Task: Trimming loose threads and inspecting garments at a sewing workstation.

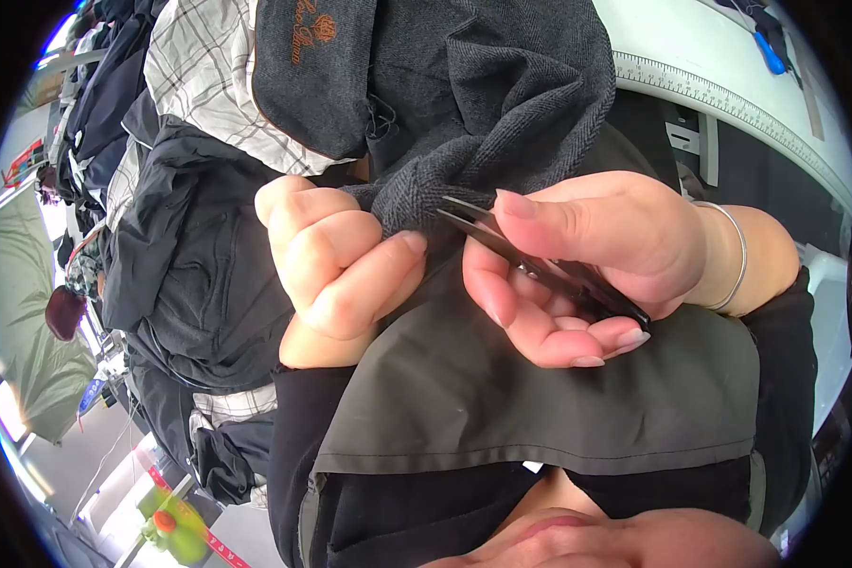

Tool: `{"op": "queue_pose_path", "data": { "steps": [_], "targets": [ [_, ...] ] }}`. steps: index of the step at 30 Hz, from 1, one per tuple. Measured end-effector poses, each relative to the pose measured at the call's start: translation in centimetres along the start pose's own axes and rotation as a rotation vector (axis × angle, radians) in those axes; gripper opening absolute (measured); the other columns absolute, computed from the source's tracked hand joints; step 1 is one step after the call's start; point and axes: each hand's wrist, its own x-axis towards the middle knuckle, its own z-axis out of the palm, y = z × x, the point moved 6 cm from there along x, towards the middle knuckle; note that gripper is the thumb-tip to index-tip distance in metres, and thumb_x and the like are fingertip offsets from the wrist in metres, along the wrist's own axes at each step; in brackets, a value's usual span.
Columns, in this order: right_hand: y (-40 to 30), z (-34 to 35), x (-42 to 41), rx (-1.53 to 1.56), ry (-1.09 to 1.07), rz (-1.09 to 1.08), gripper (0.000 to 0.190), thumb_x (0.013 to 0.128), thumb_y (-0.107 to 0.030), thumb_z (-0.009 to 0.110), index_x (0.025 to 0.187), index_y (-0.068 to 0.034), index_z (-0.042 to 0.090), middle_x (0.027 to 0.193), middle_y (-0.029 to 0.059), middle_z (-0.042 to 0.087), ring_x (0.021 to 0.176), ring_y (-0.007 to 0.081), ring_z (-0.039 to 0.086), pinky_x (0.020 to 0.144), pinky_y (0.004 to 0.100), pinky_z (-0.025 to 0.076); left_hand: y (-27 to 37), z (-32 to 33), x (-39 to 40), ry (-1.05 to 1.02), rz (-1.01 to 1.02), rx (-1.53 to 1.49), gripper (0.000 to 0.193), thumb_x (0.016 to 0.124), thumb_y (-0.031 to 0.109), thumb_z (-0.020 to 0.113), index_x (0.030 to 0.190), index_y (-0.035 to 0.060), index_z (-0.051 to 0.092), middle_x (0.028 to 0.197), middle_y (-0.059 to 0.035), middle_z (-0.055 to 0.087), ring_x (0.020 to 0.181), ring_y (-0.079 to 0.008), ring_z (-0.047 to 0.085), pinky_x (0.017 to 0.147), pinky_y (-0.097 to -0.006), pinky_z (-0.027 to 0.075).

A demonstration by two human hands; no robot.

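My left hand [341, 255] is closed on a bunched part of a dark grey herringbone wool garment [497, 92]. In my right hand [575, 263] lie small black thread snips [532, 266], their two blades slightly apart and pointing at the gathered cloth beside my left hand. The thumb rests along one blade arm, and the fingers curl beneath. A dark panel [312, 78] with orange embroidered writing and a crown-like motif lies at the top of the garment, with loose dark threads at its lower right edge. White checked fabric [199, 85] shows beside it.
Dark garments [192, 263] are heaped at the left. A white table [681, 35] at the upper right has a ruler [724, 96] along its edge and a blue-handled tool [770, 53] on it. A grey-green apron [539, 405] covers my front. A red measuring tape [216, 543] is at the lower left.
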Motion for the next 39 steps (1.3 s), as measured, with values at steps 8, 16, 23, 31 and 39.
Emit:
{"op": "queue_pose_path", "data": {
  "steps": [8,16,23,31,39],
  "targets": [
    [0.0,-0.1,0.0,0.013,-0.008,-0.002,0.057,0.095,-0.052,0.024,0.09,-0.001,0.049,0.058,0.0109,0.053,0.036,0.0066,0.037,0.035,0.0191,0.031,0.0,0.1,-0.1,0.017,0.02,-0.011,0.039,0.05,0.007,0.072,0.084,0.0148,0.055,0.072,0.0021,0.043,0.061,-0.0154,0.044,0.057,-0.0306,0.033],
    [-0.1,-0.5,0.1,0.139,-0.011,-0.077,0.056,0.095,-0.051,0.023,0.092,-0.002,0.048,0.057,0.0098,0.051,0.036,0.0071,0.038,0.033,0.0194,0.032,0.2,0.2,0.1,-0.018,-0.022,-0.001,0.04,0.05,0.007,0.073,0.085,0.0149,0.055,0.072,0.0021,0.044,0.061,-0.0152,0.044,0.057,-0.0308,0.033],
    [-0.1,-0.3,0.4,0.11,-0.056,-0.157,0.055,0.095,-0.052,0.023,0.093,-0.003,0.047,0.056,0.0088,0.049,0.036,0.0068,0.037,0.033,0.0196,0.033,0.2,0.3,0.2,-0.037,-0.044,-0.007,0.04,0.05,0.007,0.073,0.085,0.0147,0.055,0.071,0.0022,0.043,0.06,-0.0155,0.044,0.057,-0.0315,0.034],
    [-6.0,-0.7,-3.5,-1.025,0.259,-1.068,0.036,0.079,-0.027,0.068,0.1,0.001,0.058,0.083,0.0075,0.053,0.046,-0.0013,0.031,0.043,0.0149,0.024,-0.2,0.3,0.2,0.032,-0.048,-0.013,0.035,0.049,0.004,0.069,0.081,0.0131,0.056,0.066,0.0021,0.046,0.058,-0.0156,0.045,0.056,-0.0305,0.032],
    [-5.9,-1.7,-1.5,-1.365,0.353,-1.001,0.02,0.071,0.014,0.062,0.087,0.003,0.057,0.092,0.0067,0.052,0.067,0.0091,0.05,0.054,0.0218,0.042,-0.3,1.9,0.5,-0.006,-0.012,-0.082,0.027,0.045,0.009,0.067,0.071,0.0108,0.06,0.063,0.0005,0.047,0.052,-0.0158,0.044,0.051,-0.0295,0.031]
  ]
}}
